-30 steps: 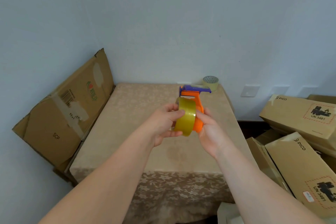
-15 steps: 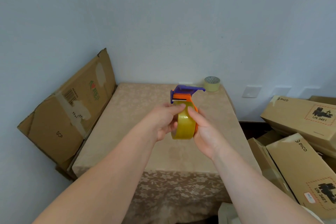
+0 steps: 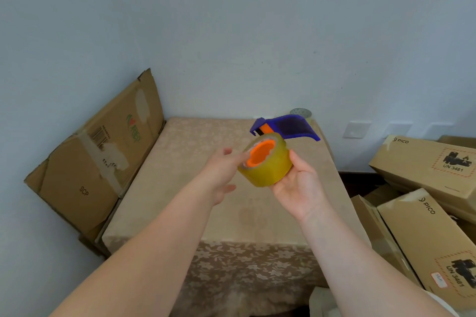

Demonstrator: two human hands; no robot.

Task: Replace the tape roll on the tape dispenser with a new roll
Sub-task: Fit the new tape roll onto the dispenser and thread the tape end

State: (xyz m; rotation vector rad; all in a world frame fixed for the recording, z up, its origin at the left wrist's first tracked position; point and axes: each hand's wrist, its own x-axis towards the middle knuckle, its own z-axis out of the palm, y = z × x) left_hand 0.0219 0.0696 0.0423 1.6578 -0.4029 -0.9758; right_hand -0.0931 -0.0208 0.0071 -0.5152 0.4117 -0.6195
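Observation:
My right hand (image 3: 296, 185) cradles the tape dispenser (image 3: 286, 127) from below, above the table. A thick yellow tape roll (image 3: 268, 167) sits on the dispenser's orange hub (image 3: 259, 155), its open side turned up and towards me. The purple blade guard sticks out behind the roll. My left hand (image 3: 220, 172) is just left of the roll, fingers spread, fingertips at the roll's rim. Another tape roll (image 3: 300, 112) stands at the table's far right edge, partly hidden behind the dispenser.
A table with a beige flowered cloth (image 3: 180, 188) is below my hands. A flattened cardboard box (image 3: 98, 157) leans on the wall at the left. Several PICO cartons (image 3: 425, 213) are stacked to the right. The wall stands behind the table.
The dispenser has been tilted so the roll's side and orange hub face up. My left hand has let go of the roll and opened; my right hand now supports it from underneath.

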